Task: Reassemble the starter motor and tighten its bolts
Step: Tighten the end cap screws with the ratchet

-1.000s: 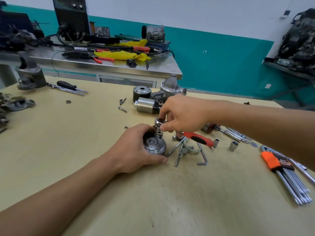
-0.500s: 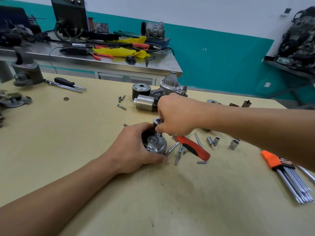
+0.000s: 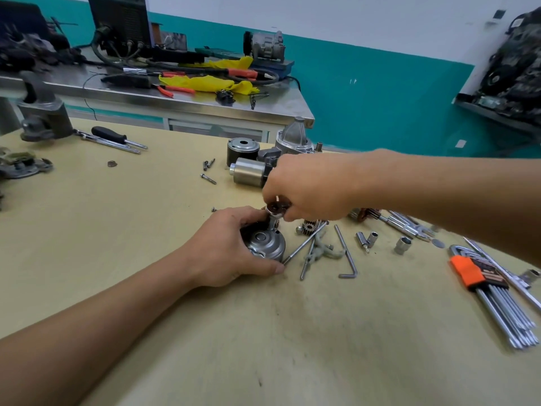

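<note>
A round grey motor end cap lies on the tan table, and my left hand grips it from the left with fingers and thumb wrapped round it. A socket and ratchet head stand upright on the cap's far edge. My right hand pinches this ratchet head from above; the ratchet's handle is hidden under the hand. Behind lie the silver solenoid cylinder, a black cylindrical housing and the grey nose housing.
Right of the cap lie small gears, long bolts, an Allen key, loose sockets and an orange-held hex key set. Screws, a screwdriver and a vise are at the left. A steel bench stands behind.
The ratchet's red handle swung from pointing right, round toward me, and is now hidden under my right hand. My left hand kept hold of the end cap.
</note>
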Action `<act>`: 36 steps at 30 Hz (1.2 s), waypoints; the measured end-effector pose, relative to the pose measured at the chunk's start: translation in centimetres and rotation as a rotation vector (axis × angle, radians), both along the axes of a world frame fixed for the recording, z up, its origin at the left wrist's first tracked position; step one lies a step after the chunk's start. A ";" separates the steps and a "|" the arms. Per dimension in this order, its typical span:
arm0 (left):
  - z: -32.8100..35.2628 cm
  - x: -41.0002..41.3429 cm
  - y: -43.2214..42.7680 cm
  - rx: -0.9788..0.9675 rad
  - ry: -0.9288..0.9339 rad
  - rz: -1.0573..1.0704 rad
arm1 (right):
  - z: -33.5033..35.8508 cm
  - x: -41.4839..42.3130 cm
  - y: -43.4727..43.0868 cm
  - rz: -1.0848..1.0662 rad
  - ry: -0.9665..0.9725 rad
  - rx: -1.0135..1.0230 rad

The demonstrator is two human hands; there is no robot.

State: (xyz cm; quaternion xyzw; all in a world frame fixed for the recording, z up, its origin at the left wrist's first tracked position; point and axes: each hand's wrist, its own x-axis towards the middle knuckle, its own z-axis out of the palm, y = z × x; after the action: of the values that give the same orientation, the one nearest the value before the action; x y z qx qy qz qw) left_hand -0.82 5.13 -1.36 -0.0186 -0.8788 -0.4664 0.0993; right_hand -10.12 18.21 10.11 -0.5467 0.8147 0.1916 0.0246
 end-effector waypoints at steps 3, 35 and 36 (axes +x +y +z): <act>0.2 0.1 0.1 -0.009 -0.004 -0.009 | 0.4 -0.3 -0.1 0.024 0.009 0.041; 0.7 0.9 0.2 -0.056 -0.031 -0.174 | 0.3 0.7 1.0 0.091 -0.001 0.108; 0.7 1.0 0.4 -0.061 -0.017 -0.173 | 0.1 0.7 1.0 -0.007 -0.067 0.068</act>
State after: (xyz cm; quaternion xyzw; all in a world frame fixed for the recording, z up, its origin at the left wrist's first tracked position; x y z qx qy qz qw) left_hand 0.13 5.50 -0.69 -0.0934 -0.8885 -0.4464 0.0504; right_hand -9.47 19.22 10.16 -0.5487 0.8084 0.2008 0.0713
